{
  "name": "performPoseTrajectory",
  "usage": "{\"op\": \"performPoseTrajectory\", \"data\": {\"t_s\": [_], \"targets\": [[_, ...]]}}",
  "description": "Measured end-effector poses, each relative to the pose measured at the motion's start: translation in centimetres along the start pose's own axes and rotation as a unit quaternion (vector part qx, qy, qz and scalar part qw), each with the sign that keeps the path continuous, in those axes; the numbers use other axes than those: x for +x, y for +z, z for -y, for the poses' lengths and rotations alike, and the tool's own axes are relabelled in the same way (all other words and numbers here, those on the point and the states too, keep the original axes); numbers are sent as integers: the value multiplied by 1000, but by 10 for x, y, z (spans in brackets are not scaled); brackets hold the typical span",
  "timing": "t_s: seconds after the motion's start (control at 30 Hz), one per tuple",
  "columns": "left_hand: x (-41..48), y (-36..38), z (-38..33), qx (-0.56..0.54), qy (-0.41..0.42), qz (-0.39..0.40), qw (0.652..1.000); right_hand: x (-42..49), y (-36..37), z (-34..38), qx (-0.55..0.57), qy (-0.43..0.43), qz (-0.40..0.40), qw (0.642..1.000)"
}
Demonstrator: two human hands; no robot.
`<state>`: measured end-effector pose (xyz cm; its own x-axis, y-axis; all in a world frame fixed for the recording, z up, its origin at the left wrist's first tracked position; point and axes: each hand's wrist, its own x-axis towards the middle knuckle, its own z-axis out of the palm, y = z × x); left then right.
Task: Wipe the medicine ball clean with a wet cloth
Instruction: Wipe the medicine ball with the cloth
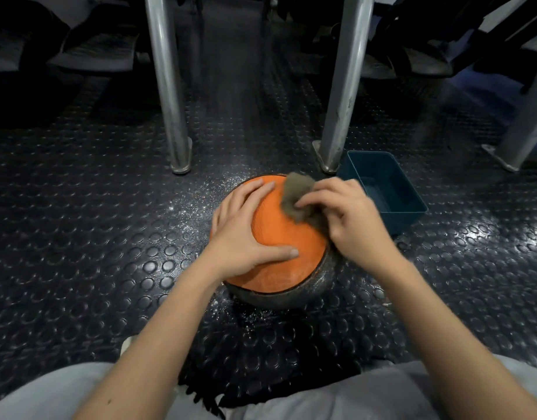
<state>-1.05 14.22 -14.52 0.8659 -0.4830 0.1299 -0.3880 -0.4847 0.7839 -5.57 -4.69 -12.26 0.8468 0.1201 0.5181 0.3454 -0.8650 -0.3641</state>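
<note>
Left hand (246,231) flat on orange ball (279,256), right hand (349,219) presses grey cloth (296,192) on it; teal tub (385,189) beside.

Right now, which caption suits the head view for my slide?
Left hand steadies the medicine ball; right hand holds a cloth against it, beside a teal tub.

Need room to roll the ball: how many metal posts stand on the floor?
3 metal posts: one left beyond the medicine ball, one beside the blue tub, one at the right edge. Others may hide in the dark background.
</note>
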Motion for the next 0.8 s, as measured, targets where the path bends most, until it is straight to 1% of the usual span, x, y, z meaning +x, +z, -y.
{"op": "performPoseTrajectory", "data": {"t_s": [0.07,0.1,0.13,0.17,0.23,0.3,0.37,0.4,0.43,0.47,0.53,0.6,0.63,0.73,0.8], "targets": [[-1,0,-1,1,6,7,1000,-3,-7,-28,21,125,-24,992],[-1,1,-2,7,6,13,1000,-5,-8,-37,45,185,-22,981],[-1,2,-3,12,4,17,1000,-7,-8,-41,63,223,-19,973],[-1,3,-3,16,5,18,1000,-8,-7,-41,70,230,-24,970],[-2,3,-3,20,4,14,1000,-5,-5,-28,63,188,-36,980],[-1,4,-3,24,2,2,1000,0,-6,-7,52,95,-12,994],[-1,3,-1,22,-2,-13,1000,1,-6,13,38,-24,32,998],[-1,2,1,18,-4,-18,1000,1,-5,17,35,-65,47,996],[-1,1,2,14,-2,-19,1000,1,-5,15,35,-76,53,995],[-2,1,2,12,0,-17,1000,2,-6,7,35,-58,45,997],[-2,2,1,15,4,-2,1000,2,-7,-14,41,33,2,999],[-1,4,-1,19,13,6,1000,-1,-10,-31,79,124,-24,989],[0,5,-2,22,17,7,1000,-2,-11,-35,94,147,-28,984],[0,8,-2,30,20,9,999,-1,-16,-32,92,169,-34,981],[0,8,-2,25,22,0,999,7,-26,-26,88,170,-81,978]]}}
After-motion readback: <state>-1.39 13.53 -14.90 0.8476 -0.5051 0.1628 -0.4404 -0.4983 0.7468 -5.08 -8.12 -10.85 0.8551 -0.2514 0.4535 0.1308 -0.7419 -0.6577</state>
